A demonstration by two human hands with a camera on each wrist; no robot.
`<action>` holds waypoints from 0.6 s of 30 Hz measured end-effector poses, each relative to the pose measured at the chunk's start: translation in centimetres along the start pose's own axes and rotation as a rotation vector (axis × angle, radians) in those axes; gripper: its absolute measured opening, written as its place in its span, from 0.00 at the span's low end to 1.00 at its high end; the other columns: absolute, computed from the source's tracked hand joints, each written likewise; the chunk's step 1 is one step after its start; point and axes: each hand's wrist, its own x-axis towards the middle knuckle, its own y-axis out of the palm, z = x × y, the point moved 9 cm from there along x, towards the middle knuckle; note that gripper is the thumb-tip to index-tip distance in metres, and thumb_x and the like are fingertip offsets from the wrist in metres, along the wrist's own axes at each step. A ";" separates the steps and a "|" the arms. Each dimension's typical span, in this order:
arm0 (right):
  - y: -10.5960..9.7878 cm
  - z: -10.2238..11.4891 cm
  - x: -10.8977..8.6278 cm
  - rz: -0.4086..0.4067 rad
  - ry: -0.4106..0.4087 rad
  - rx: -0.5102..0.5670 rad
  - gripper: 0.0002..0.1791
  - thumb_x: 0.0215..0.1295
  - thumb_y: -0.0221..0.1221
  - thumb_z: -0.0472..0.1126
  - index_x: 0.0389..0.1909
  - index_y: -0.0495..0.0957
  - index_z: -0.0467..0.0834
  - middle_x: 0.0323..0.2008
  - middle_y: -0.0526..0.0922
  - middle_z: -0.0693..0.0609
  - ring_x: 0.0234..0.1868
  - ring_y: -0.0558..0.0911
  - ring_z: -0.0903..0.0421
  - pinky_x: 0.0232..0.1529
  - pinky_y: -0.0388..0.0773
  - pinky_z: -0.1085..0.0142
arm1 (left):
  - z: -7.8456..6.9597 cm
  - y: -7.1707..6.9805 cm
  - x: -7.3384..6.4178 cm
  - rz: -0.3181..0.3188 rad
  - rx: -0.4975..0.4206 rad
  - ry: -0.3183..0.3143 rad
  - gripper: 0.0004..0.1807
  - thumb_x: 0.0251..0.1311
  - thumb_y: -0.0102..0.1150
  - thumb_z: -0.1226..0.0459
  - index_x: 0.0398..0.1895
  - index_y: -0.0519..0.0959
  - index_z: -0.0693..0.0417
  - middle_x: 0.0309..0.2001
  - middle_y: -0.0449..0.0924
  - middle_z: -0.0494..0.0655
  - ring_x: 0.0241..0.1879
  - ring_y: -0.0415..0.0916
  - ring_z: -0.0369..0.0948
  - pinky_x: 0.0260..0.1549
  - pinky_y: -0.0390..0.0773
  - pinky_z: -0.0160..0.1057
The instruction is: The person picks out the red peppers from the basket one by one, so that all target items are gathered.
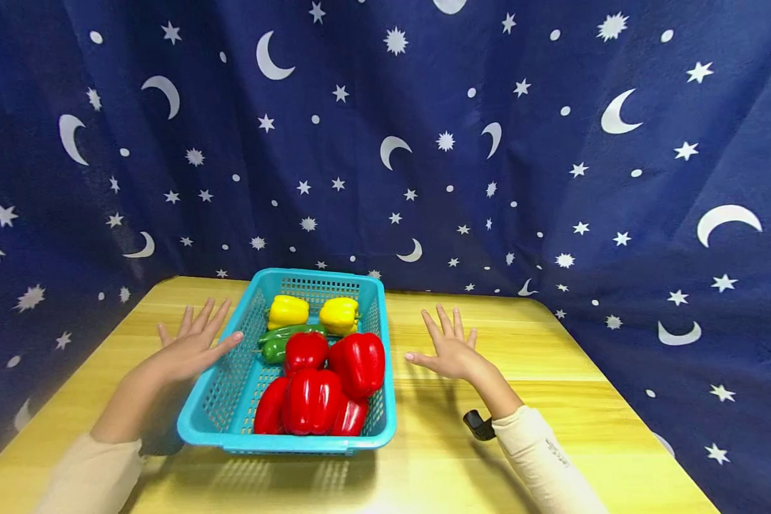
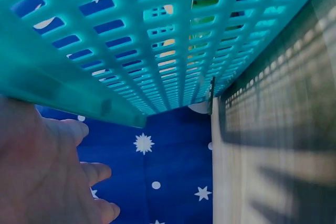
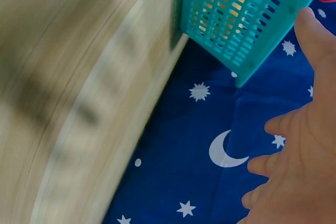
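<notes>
A turquoise plastic basket (image 1: 221, 400) stands on the table, left of centre in the head view. Inside lie several red bell peppers (image 1: 313, 401) at the near right, two yellow bell peppers (image 1: 288, 312) at the far end, and long green peppers (image 1: 292, 333) between them. My left hand (image 1: 189, 351) is spread beside the basket's left side, its thumb overlapping the rim in the head view. To the right of the basket, my right hand (image 1: 451, 355) hovers over the table with fingers spread, apart from the basket. Neither hand holds anything.
The wooden table (image 1: 514, 457) reaches back to a dark blue curtain (image 1: 424, 143) with white moons and stars, which also hangs along both sides. A black wrist camera (image 1: 479, 425) sits under the right forearm.
</notes>
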 end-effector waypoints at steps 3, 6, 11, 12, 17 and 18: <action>0.2 0.0 0.0 0.006 -0.002 -0.001 0.51 0.55 0.52 0.67 0.72 0.42 0.48 0.72 0.34 0.41 0.69 0.27 0.37 0.58 0.28 0.29 | -0.1 0.0 -0.1 0.004 0.007 -0.003 0.43 0.62 0.32 0.38 0.71 0.29 0.43 0.70 0.24 0.65 0.64 0.18 0.70 0.45 0.14 0.76; -0.1 0.1 0.0 -0.001 -0.015 0.011 0.51 0.55 0.53 0.66 0.72 0.41 0.47 0.72 0.34 0.40 0.69 0.28 0.36 0.57 0.28 0.29 | -0.2 -0.2 0.1 0.009 0.013 -0.008 0.43 0.62 0.33 0.38 0.72 0.30 0.43 0.70 0.23 0.65 0.64 0.18 0.70 0.45 0.14 0.76; -0.5 0.7 -0.1 -0.023 -0.051 0.013 0.52 0.54 0.54 0.66 0.72 0.40 0.47 0.72 0.34 0.40 0.69 0.28 0.36 0.58 0.30 0.29 | -0.2 -0.2 0.3 0.022 0.011 -0.020 0.44 0.61 0.32 0.37 0.71 0.28 0.44 0.70 0.23 0.66 0.64 0.17 0.70 0.44 0.14 0.76; -0.6 0.9 -0.1 -0.030 -0.060 0.007 0.52 0.54 0.54 0.66 0.72 0.40 0.48 0.72 0.34 0.41 0.69 0.28 0.36 0.58 0.30 0.29 | -0.2 -0.2 0.4 0.022 0.003 -0.020 0.44 0.61 0.31 0.37 0.71 0.28 0.44 0.69 0.23 0.66 0.64 0.17 0.70 0.44 0.14 0.76; -1.0 2.2 -0.4 -0.059 -0.118 0.017 0.51 0.55 0.55 0.64 0.72 0.40 0.48 0.72 0.34 0.42 0.70 0.28 0.37 0.59 0.28 0.30 | -0.7 0.0 0.8 0.035 -0.059 -0.015 0.45 0.62 0.32 0.38 0.71 0.27 0.47 0.69 0.23 0.67 0.64 0.16 0.68 0.45 0.14 0.75; -1.1 2.5 -0.5 -0.061 -0.131 0.030 0.51 0.55 0.55 0.64 0.72 0.40 0.48 0.72 0.34 0.42 0.70 0.28 0.37 0.59 0.28 0.30 | -0.8 0.1 0.9 0.040 -0.075 -0.010 0.45 0.62 0.32 0.38 0.71 0.27 0.48 0.69 0.23 0.67 0.64 0.15 0.68 0.45 0.14 0.75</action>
